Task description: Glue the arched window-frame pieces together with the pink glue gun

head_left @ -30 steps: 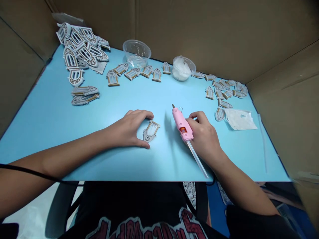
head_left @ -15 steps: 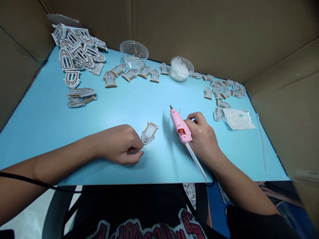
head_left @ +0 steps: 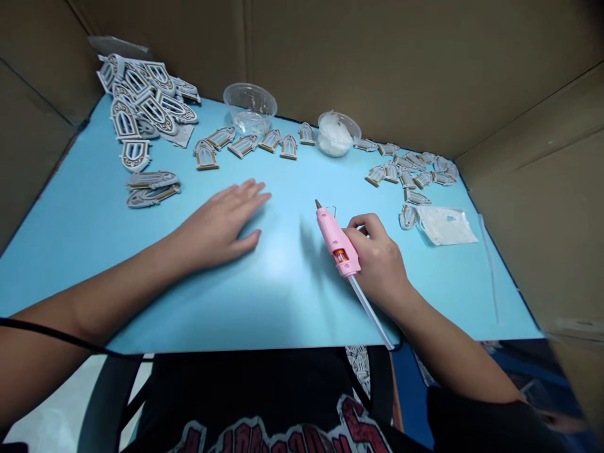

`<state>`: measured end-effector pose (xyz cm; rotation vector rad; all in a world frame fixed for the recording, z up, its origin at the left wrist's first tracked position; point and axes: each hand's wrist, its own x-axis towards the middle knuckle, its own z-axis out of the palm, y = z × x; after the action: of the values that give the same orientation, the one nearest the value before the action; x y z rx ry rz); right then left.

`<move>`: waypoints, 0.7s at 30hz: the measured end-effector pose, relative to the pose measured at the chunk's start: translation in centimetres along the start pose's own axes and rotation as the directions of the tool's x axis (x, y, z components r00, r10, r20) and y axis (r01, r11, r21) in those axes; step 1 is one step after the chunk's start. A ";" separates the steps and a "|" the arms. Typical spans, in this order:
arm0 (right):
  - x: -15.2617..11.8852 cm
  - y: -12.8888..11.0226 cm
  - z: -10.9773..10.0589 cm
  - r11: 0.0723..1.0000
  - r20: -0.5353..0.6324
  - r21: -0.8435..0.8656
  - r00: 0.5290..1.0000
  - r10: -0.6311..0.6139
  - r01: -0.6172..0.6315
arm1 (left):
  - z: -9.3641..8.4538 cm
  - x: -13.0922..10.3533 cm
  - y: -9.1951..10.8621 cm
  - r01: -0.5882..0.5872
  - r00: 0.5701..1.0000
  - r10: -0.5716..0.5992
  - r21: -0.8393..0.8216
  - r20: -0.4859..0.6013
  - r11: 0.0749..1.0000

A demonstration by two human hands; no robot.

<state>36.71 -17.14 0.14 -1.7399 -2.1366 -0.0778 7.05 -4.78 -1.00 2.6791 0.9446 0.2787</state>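
Left hand (head_left: 221, 223) lay flat, fingers spread, on the blue table (head_left: 283, 283); at its 3 o'clock, right hand (head_left: 377, 261) gripped the pink glue gun (head_left: 336, 242).

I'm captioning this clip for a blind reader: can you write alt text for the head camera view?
A person's right hand grips a pink glue gun on a blue table, while the left hand lies open and flat, holding nothing. Small arched window cutouts and two clear plastic cups line the far edge, with cardboard walls around.

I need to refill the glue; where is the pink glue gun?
The pink glue gun is right of centre on the blue table, gripped by the right hand.
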 end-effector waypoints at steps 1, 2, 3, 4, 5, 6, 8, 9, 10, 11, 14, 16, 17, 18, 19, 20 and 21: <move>0.0 0.0 0.1 1.000 0.002 0.002 1.000 -0.004 0.004 | -0.4 0.2 -1.0 0.075 0.996 -0.074 0.017 -0.047 0.997; 0.0 0.0 0.1 1.000 0.001 0.004 1.000 -0.009 0.009 | -0.7 0.4 -2.1 0.157 0.985 -0.154 0.032 -0.084 0.987; 0.0 0.1 0.1 1.000 -0.001 0.006 1.000 -0.015 0.015 | -1.1 0.5 -3.2 0.239 0.965 -0.232 0.044 -0.121 0.970; -0.1 0.1 0.1 1.000 -0.005 0.009 1.000 -0.021 0.021 | -1.5 0.7 -4.1 0.302 0.946 -0.292 0.053 -0.144 0.952; -0.1 0.1 0.1 1.000 -0.010 0.012 1.000 -0.025 0.025 | -1.8 0.8 -5.0 0.347 0.930 -0.336 0.054 -0.149 0.936; -0.2 0.2 0.1 1.000 -0.016 0.015 1.000 -0.027 0.027 | -2.1 0.9 -5.6 0.387 0.915 -0.376 0.051 -0.146 0.921; -0.2 0.2 0.1 0.999 -0.023 0.017 0.999 -0.027 0.027 | -2.5 1.0 -6.4 0.413 0.905 -0.403 0.048 -0.136 0.910; -0.3 0.3 0.1 0.999 -0.023 0.017 0.999 -0.029 0.030 | -2.7 1.0 -6.5 0.400 0.912 -0.392 0.053 -0.122 0.915; -0.3 0.3 0.1 0.999 -0.022 0.016 0.999 -0.034 0.034 | -2.8 1.0 -6.5 0.388 0.918 -0.380 0.058 -0.113 0.920; -0.3 0.3 0.2 0.999 -0.020 0.016 0.999 -0.039 0.039 | -2.8 1.0 -6.3 0.379 0.922 -0.371 0.063 -0.108 0.923; -0.3 0.3 0.2 0.998 -0.013 0.021 0.999 -0.052 0.052 | -3.0 0.9 -5.3 0.359 0.928 -0.351 0.056 -0.122 0.932; -0.2 0.3 0.3 0.998 -0.014 0.022 0.999 -0.053 0.053 | -3.0 0.8 -4.3 0.287 0.954 -0.286 0.001 -0.089 0.958; -0.2 0.3 0.3 0.998 -0.016 0.020 0.998 -0.053 0.053 | -3.0 0.8 -3.8 0.236 0.970 -0.238 -0.048 -0.049 0.971; -0.2 0.3 0.4 0.998 -0.018 0.019 0.998 -0.052 0.053 | -2.9 0.8 -3.2 0.184 0.983 -0.185 -0.105 -0.001 0.977; -0.2 0.3 0.4 0.998 -0.022 0.019 0.998 -0.053 0.054 | -2.8 0.7 -2.7 0.138 0.990 -0.132 -0.159 0.049 0.978; -0.2 0.3 0.4 0.998 -0.023 0.020 0.998 -0.056 0.056 | -2.8 0.7 -2.2 0.103 0.992 -0.088 -0.197 0.087 0.975; -0.1 0.3 0.4 0.998 -0.022 0.020 0.998 -0.058 0.058 | -2.7 0.6 -1.8 0.078 0.993 -0.057 -0.213 0.105 0.974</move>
<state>36.91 -17.09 -0.37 -1.6586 -2.1655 -0.0894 5.74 -2.50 0.97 2.4339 0.9167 0.2190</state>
